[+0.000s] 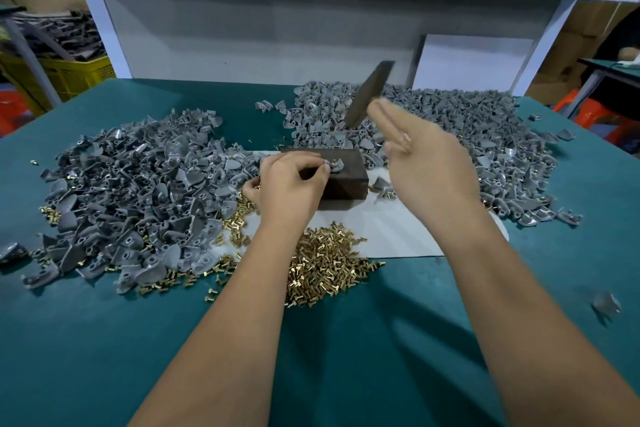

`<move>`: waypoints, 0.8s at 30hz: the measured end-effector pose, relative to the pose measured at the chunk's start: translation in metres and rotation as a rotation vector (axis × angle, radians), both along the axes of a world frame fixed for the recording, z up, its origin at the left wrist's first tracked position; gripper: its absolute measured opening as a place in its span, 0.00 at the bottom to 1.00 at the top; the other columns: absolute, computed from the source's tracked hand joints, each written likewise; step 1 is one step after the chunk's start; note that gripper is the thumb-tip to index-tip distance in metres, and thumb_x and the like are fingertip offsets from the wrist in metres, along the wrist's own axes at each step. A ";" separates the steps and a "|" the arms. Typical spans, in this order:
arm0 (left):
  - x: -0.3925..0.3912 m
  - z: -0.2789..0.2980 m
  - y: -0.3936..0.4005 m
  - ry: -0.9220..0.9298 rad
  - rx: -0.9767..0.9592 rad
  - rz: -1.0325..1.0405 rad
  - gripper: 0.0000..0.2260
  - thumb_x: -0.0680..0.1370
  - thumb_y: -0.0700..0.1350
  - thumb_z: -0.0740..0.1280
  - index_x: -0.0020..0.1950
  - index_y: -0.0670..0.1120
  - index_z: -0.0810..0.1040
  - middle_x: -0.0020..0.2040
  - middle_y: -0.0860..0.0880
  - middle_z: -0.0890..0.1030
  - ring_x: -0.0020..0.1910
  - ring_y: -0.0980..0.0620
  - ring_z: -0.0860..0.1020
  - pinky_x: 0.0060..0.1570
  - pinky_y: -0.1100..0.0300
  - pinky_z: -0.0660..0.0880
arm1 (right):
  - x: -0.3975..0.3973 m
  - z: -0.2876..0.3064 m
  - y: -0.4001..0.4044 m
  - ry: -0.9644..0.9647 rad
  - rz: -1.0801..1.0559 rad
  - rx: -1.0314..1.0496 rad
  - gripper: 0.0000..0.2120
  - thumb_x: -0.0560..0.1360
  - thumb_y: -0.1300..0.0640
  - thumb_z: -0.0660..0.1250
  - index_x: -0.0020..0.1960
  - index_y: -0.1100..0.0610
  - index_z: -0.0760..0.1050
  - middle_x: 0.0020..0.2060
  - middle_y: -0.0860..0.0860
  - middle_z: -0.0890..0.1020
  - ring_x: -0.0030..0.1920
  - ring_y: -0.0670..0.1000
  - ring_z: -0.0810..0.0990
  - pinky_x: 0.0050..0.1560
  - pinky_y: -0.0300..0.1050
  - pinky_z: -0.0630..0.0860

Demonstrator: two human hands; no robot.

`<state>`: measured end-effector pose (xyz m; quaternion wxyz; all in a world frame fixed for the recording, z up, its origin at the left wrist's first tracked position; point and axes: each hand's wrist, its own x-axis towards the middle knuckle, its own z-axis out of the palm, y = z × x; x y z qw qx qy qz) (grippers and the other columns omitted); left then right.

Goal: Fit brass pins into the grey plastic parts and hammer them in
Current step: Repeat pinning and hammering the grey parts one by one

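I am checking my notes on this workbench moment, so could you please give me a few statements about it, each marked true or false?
1. The left hand steadies a grey part on the dark block. True.
2. The hammer rests flat on the table. False: the right hand holds it raised above the block.
3. Loose brass pins lie on the near side of the block. True.
4. The table has a red cover. False: it is teal green.
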<state>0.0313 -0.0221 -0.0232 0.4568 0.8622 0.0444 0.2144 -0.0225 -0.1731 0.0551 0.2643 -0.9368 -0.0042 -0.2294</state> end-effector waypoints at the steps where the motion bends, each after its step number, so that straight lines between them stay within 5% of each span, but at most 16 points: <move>1: 0.000 0.000 0.001 0.015 -0.003 -0.010 0.03 0.76 0.55 0.70 0.43 0.62 0.83 0.47 0.68 0.77 0.64 0.58 0.69 0.61 0.47 0.56 | 0.003 -0.003 -0.002 -0.035 -0.029 0.040 0.26 0.79 0.59 0.58 0.71 0.35 0.63 0.63 0.38 0.76 0.47 0.46 0.78 0.41 0.44 0.78; 3: 0.001 0.002 0.001 0.053 -0.042 -0.032 0.03 0.76 0.55 0.70 0.44 0.60 0.83 0.50 0.68 0.77 0.65 0.56 0.67 0.62 0.47 0.55 | 0.011 -0.011 -0.010 -0.019 -0.099 0.087 0.25 0.79 0.59 0.59 0.71 0.37 0.65 0.63 0.39 0.77 0.43 0.44 0.74 0.34 0.38 0.69; 6: 0.001 0.003 0.001 0.078 -0.096 -0.054 0.05 0.76 0.54 0.69 0.46 0.58 0.84 0.55 0.66 0.78 0.66 0.55 0.66 0.66 0.44 0.55 | 0.019 -0.029 -0.022 0.123 -0.201 0.079 0.21 0.79 0.58 0.58 0.69 0.41 0.68 0.55 0.49 0.81 0.46 0.56 0.76 0.38 0.45 0.66; 10: 0.002 0.005 0.001 0.059 -0.111 -0.054 0.06 0.77 0.54 0.68 0.43 0.58 0.83 0.52 0.66 0.78 0.65 0.55 0.66 0.63 0.46 0.57 | 0.028 -0.051 -0.033 0.275 -0.278 -0.028 0.05 0.78 0.56 0.59 0.51 0.56 0.72 0.38 0.53 0.76 0.36 0.56 0.70 0.30 0.43 0.59; 13: 0.001 0.007 0.000 0.067 -0.126 -0.064 0.06 0.77 0.53 0.68 0.40 0.59 0.81 0.50 0.66 0.78 0.65 0.54 0.67 0.62 0.45 0.57 | 0.030 -0.055 -0.036 0.266 -0.330 -0.091 0.08 0.78 0.54 0.60 0.46 0.58 0.74 0.31 0.51 0.73 0.32 0.55 0.70 0.30 0.42 0.60; 15: 0.000 0.007 0.000 0.070 -0.130 -0.075 0.06 0.77 0.53 0.68 0.41 0.59 0.81 0.51 0.65 0.78 0.66 0.54 0.68 0.63 0.45 0.57 | 0.028 -0.056 -0.034 0.250 -0.360 -0.123 0.09 0.77 0.54 0.60 0.45 0.58 0.75 0.32 0.52 0.74 0.34 0.58 0.71 0.33 0.44 0.64; 20: -0.004 0.009 0.001 0.071 -0.107 -0.085 0.06 0.77 0.53 0.68 0.40 0.59 0.80 0.54 0.64 0.79 0.66 0.52 0.68 0.65 0.42 0.58 | 0.023 -0.059 -0.027 0.044 -0.397 -0.353 0.13 0.77 0.53 0.62 0.54 0.59 0.79 0.52 0.58 0.74 0.52 0.59 0.69 0.52 0.51 0.66; 24: -0.008 0.011 0.003 0.046 -0.129 -0.149 0.10 0.77 0.51 0.69 0.37 0.63 0.78 0.49 0.64 0.78 0.65 0.50 0.69 0.68 0.44 0.60 | 0.027 -0.055 -0.005 -0.054 -0.092 -0.085 0.20 0.77 0.47 0.64 0.68 0.48 0.72 0.55 0.47 0.72 0.57 0.49 0.65 0.55 0.45 0.63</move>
